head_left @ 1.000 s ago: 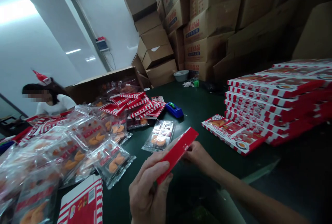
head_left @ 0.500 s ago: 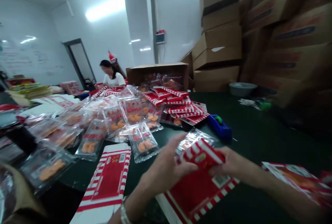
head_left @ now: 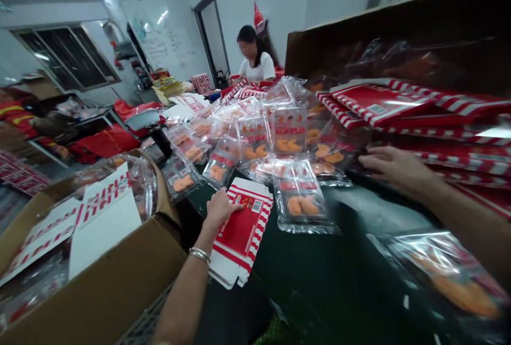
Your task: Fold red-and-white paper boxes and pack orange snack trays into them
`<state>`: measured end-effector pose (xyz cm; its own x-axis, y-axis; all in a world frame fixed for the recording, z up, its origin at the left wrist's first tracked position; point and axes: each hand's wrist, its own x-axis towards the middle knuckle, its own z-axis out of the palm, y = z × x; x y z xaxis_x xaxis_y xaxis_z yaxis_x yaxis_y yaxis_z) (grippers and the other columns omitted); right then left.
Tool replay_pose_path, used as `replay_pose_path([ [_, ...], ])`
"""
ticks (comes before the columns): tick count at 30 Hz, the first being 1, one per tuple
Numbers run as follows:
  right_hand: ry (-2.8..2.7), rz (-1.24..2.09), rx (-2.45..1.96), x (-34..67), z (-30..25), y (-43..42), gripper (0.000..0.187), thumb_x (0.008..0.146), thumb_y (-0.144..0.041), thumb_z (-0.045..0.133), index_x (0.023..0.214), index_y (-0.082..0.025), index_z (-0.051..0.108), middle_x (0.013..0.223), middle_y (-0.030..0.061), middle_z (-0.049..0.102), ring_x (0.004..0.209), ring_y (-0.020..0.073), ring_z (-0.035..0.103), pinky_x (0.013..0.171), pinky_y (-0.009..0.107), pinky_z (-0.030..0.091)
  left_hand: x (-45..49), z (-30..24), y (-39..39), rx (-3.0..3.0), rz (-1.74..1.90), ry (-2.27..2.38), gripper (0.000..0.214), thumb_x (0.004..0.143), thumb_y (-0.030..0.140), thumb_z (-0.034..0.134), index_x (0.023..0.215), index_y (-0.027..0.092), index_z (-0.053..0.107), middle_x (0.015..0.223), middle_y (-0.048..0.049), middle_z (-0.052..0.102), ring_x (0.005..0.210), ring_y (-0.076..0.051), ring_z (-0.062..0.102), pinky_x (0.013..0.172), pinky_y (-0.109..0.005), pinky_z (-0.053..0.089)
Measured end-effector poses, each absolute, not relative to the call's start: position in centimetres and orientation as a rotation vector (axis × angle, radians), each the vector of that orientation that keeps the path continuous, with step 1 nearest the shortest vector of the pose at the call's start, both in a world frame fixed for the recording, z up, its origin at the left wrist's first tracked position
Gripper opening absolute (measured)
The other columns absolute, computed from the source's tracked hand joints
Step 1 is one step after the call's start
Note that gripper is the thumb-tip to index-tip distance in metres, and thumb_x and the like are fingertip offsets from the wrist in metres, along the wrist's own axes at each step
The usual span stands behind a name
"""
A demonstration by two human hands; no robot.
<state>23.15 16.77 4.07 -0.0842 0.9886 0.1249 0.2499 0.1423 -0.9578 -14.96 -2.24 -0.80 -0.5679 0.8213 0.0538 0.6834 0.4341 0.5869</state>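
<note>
At the upper left edge of a flat, unfolded red-and-white striped carton (head_left: 239,226) is my left hand (head_left: 219,211), thumb over the printed face and fingers at the side. The carton lies on the dark green table. My right hand (head_left: 399,170) reaches to the front of a pile of filled red striped boxes (head_left: 383,105), its fingers stretched out and nothing seen held. Clear packets with orange pieces, one of them a near packet (head_left: 300,196), lie between my hands. A blurred clear packet (head_left: 451,270) is below my right forearm.
An open brown carton (head_left: 131,276) at the left holds packets and white printed card. A large brown box (head_left: 399,25) stands behind the pile. Across the table sits a co-worker (head_left: 257,63) in a white top. A cluttered side table (head_left: 80,121) is farther left.
My view has turned left and come nearer the packets. Both hands have parted from the red box they held; my left hand is now at the flat carton, my right at the pile.
</note>
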Motion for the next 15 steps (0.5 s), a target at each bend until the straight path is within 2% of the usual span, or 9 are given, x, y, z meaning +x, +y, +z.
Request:
replay_pose_path([
  [3, -1.71, 0.936, -1.316, 22.3, 2.2, 12.3, 0.026, 0.06, -0.038, 0.076, 0.08, -0.024, 0.067, 0.084, 0.0087, 0.07, 0.078, 0.0287, 0.065, 0.073, 0.044, 0.051, -16.1, 0.2, -2.5, 1.241, 0.971, 2.386, 0.02, 0.071, 0.025, 0.069, 0.084, 0.018, 0.055, 0.089, -0.0105, 0.072, 0.089, -0.027, 0.067, 0.082, -0.036, 0.046],
  [6, -1.906, 0.963, -1.205, 19.5, 3.0, 7.7, 0.022, 0.067, -0.041, 0.071, 0.078, -0.023, 0.069, 0.078, 0.008, 0.071, 0.068, 0.0244, 0.065, 0.066, 0.039, 0.051, -16.9, 2.4, -3.7, 1.169, 1.226, 2.324, 0.004, 0.08, 0.021, 0.055, 0.083, 0.018, 0.052, 0.087, -0.0086, 0.07, 0.086, -0.023, 0.066, 0.083, -0.034, 0.046],
  [9, -1.974, 1.173, -0.994, 15.6, 4.8, 3.5, 0.032, 0.072, -0.046, 0.067, 0.092, -0.021, 0.07, 0.087, 0.0084, 0.073, 0.074, 0.0239, 0.067, 0.064, 0.034, 0.052, -14.9, 4.1, -4.6, 1.106, 1.481, 2.125, 0.012, 0.085, 0.026, 0.046, 0.094, 0.018, 0.05, 0.088, -0.0064, 0.069, 0.078, -0.018, 0.067, 0.076, -0.031, 0.05],
  [12, -1.957, 1.246, -0.853, 14.0, 6.3, 0.1, 0.045, 0.074, -0.042, 0.067, 0.113, -0.02, 0.062, 0.103, 0.009, 0.071, 0.089, 0.0253, 0.067, 0.074, 0.035, 0.054, -9.7, 3.6, -5.1, 1.107, 1.6, 1.829, 0.022, 0.086, 0.035, 0.048, 0.101, 0.019, 0.05, 0.089, -0.0047, 0.069, 0.075, -0.016, 0.068, 0.069, -0.028, 0.052],
  [15, -2.115, 1.139, -0.897, 16.6, 7.3, -2.5, 0.023, 0.084, -0.033, 0.054, 0.098, -0.019, 0.065, 0.095, 0.0044, 0.072, 0.086, 0.0226, 0.066, 0.076, 0.033, 0.052, -4.1, 1.9, -6.2, 1.115, 1.597, 1.652, 0.03, 0.079, 0.035, 0.06, 0.103, 0.018, 0.054, 0.087, -0.0059, 0.069, 0.077, -0.019, 0.067, 0.07, -0.031, 0.052],
])
